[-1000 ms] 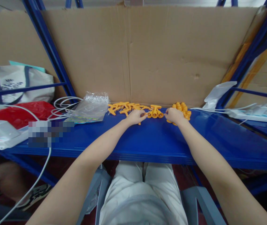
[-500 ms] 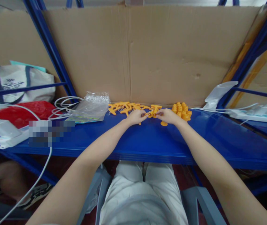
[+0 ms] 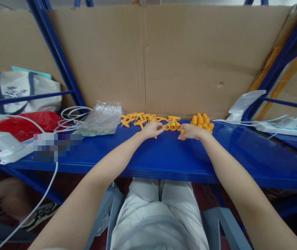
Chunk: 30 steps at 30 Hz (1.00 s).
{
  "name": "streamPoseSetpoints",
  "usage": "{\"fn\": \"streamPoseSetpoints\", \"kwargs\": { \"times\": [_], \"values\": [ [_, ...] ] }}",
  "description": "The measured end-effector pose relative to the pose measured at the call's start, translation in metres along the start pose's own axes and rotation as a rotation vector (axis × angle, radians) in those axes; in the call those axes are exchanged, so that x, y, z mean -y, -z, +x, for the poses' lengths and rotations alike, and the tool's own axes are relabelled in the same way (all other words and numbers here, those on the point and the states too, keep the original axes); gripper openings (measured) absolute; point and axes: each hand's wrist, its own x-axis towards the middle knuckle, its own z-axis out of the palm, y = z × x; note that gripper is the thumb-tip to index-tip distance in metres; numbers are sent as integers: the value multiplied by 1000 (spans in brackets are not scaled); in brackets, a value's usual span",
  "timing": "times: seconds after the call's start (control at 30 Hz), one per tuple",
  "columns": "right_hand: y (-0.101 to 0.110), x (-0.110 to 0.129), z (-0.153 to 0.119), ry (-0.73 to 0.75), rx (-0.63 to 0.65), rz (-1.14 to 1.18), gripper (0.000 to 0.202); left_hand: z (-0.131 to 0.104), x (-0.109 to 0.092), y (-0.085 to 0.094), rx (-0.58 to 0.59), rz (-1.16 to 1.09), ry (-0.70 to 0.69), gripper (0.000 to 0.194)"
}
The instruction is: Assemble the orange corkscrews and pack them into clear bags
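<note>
Head view: right hand (image 3: pixel 190 131) holds an orange piece (image 3: pixel 182 132)

On my feed, the shelf (image 3: pixel 153 156) looks like smooth, glossy metal, the far panel (image 3: pixel 190 59) matt cardboard, the yellow pieces (image 3: pixel 200 120) smooth plastic; at left I see a crinkled plastic bag (image 3: pixel 98 121) and a cloth tote (image 3: pixel 44 93).

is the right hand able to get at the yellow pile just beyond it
Probably yes: the yellow pile lies just beyond the right hand, with nothing else seen between them, though that hand seems to hold a yellow piece.
</note>
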Motion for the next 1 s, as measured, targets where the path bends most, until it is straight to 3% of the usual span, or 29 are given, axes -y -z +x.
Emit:
{"fn": "streamPoseSetpoints", "kwargs": {
  "times": [0.3,0.6,0.8,1.0],
  "values": [
    [8,21,-5,-71,-137,59,30,0,-1,0,5,6,-24,26],
    [7,26,-1,11,-226,70,22,0,-2,0,16,21,1,24],
    [12,24,-4,-47,-253,90,28,0,-2,-1,1,-10,6,24],
    [9,22,-1,87,-262,92,39,0,-1,-1,6,33,-5,26]
  ]
}}
